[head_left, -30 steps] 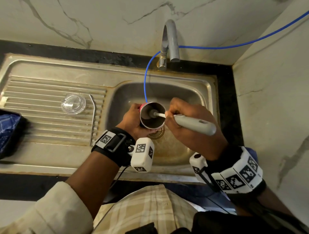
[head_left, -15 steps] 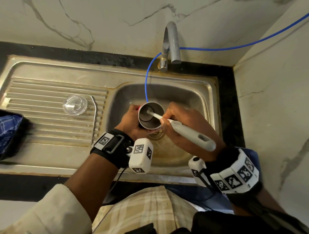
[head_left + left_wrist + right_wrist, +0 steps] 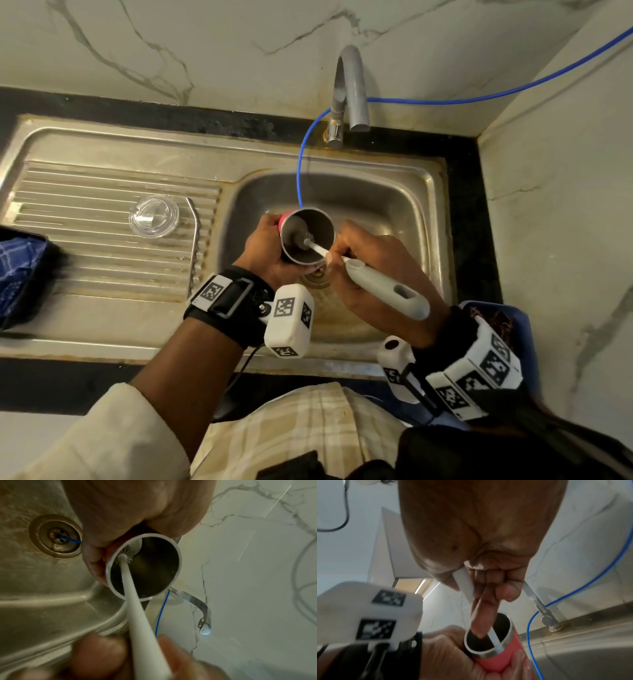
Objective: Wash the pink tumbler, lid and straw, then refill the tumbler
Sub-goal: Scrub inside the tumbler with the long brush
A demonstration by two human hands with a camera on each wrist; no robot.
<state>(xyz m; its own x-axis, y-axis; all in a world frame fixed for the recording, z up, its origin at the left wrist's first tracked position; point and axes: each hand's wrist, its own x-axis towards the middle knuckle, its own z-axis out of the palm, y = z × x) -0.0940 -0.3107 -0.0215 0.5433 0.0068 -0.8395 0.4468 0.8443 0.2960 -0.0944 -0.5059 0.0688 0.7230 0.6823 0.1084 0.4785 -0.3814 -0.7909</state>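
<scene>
The pink tumbler with a steel inside is tilted over the sink basin, gripped around its body by my left hand. My right hand grips the grey handle of a bottle brush. Its white stem runs into the tumbler's mouth, and the bristle head sits against the inner wall. The clear lid and the bent metal straw lie on the ribbed drainboard to the left.
A grey tap stands behind the basin, and a thin blue tube hangs from it down to the drain. A blue cloth lies at the left edge. Marble walls close in the back and right.
The brush has shifted inside the tumbler, its handle swinging lower towards me, and the tumbler has tipped slightly. Both hands keep their grips.
</scene>
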